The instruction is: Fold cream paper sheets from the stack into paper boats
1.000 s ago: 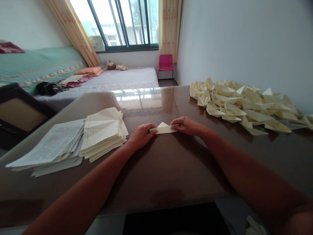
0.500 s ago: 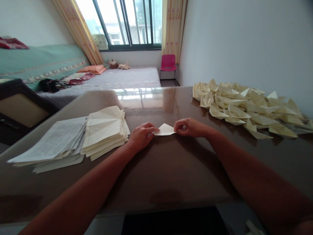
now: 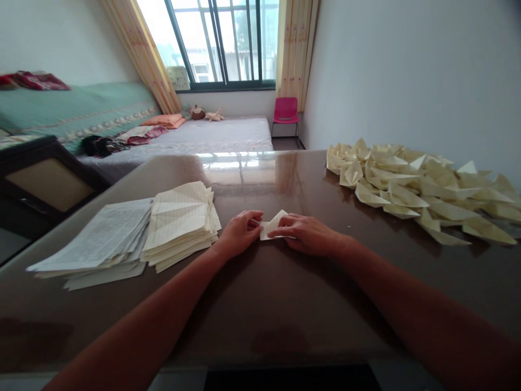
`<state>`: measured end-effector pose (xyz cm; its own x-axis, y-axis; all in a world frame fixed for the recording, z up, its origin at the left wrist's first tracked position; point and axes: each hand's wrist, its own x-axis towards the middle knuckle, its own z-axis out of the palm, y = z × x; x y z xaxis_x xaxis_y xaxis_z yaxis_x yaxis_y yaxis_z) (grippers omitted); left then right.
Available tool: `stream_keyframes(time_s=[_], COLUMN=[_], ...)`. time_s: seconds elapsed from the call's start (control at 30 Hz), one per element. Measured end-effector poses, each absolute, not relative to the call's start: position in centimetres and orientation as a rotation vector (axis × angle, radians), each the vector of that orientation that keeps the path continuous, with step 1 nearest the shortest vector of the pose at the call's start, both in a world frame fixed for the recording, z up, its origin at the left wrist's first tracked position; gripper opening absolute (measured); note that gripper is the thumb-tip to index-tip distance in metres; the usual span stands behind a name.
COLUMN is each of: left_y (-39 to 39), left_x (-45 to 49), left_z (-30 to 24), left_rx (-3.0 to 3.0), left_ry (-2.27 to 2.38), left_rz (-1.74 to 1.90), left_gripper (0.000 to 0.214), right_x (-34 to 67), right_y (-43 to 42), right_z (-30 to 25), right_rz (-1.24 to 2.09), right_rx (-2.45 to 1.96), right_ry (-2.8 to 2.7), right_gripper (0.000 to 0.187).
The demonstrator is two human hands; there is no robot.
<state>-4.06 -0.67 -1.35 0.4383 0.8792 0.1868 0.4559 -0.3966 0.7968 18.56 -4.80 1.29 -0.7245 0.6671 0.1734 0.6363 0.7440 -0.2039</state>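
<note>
A small folded piece of paper (image 3: 266, 230) lies on the brown tabletop between my hands, one pointed corner rising at its far side. My left hand (image 3: 243, 229) grips its left end with thumb and fingers closed together. Over the right part lies my right hand (image 3: 306, 232), its fingers bent and pressing the paper, hiding much of that side. Left of my hands sits a stack of cream lined paper (image 3: 177, 217), the top sheet creased. Beyond it is a stack of printed sheets (image 3: 97, 236).
A heap of folded paper boats (image 3: 419, 184) covers the table's right side near the wall. The glossy brown table (image 3: 260, 309) reaches toward a bed (image 3: 236, 130). A pink chair (image 3: 286, 111) stands by the window, and a dark cabinet (image 3: 49, 184) at the left.
My right hand has moved from pinching the paper's right end to lying over it and pressing. The paper now looks narrower and more folded. The camera view has shifted slightly.
</note>
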Motion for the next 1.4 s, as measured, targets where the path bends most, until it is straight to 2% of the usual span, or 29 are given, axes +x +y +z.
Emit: stream_keyframes(time_s=[0.2,0.33,0.73,0.93,1.03,1.17,1.3,1.4], left_y=[-1.5,-1.6,-1.9,-3.0,-3.4,-3.6,-3.4,-3.2], left_x=[-3.1,-2.9,-3.5,-3.6,-3.6,-3.3,-2.9,-2.9], left_z=[-1.0,-1.0,-0.5,1.1,1.5,1.3,0.4,0.0], left_rx=[2.154,2.304,2.796,2.919,2.940,3.012,3.067,3.074], left_ry=[1.241,1.275,1.080,1.125,1.142,1.053,0.998,1.005], left_rz=[0.805,0.783,0.489,0.244,0.193,0.227,0.334,0.368], left_gripper=[0.028,0.029,0.020,0.022,0.029,0.027,0.033,0.034], right_x=[18.4,18.6,19.4,18.4,17.3,17.9,21.7,23.7], right_y=[-5.0,-5.2,-4.8,-4.6,-4.9,-4.5,-2.9,-2.2], right_z=[1.3,1.7,1.6,0.9,0.8,1.5,2.4,2.7], right_rz=[0.183,0.205,0.375,0.322,0.181,0.069,0.237,0.352], right_rx=[-1.092,-1.063,-1.020,-1.295,-1.412,-1.605,-1.828,-1.907], right_ry=[-2.700,-2.704,-2.652,-2.568,-2.627,-2.591,-2.302,-2.289], right_gripper=[0.042,0.041,0.035,0.044,0.038,0.032,0.030,0.026])
